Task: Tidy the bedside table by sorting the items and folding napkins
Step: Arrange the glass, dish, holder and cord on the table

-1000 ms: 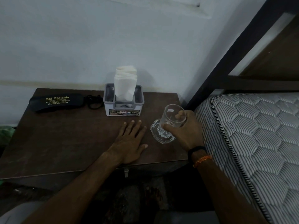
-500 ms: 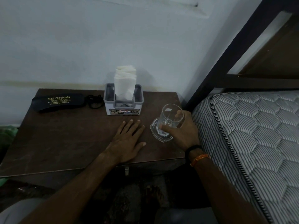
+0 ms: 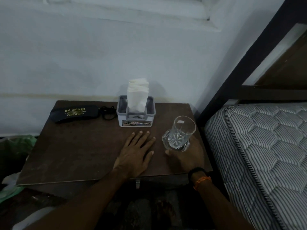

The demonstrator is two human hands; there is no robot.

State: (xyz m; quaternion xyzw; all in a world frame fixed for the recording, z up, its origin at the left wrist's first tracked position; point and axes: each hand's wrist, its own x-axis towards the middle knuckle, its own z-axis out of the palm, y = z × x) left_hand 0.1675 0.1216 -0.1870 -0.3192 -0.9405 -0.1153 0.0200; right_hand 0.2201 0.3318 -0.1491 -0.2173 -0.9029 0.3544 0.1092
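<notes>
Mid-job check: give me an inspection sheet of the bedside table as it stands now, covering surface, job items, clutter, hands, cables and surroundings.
Surface: dark wooden bedside table, mostly bare at its front left.
Job's things: white napkins standing upright in a grey holder at the back centre; clear glass at the right; black spectacle case at the back left.
Clutter: nothing seen on the table.
Hands: left hand flat on the table, holding nothing; right hand wrapped around the base of the glass.
Cables: black cord coiled beside the case.
Surroundings: pale wall behind; striped mattress and dark bed frame at the right; green bag on the floor at the left.
</notes>
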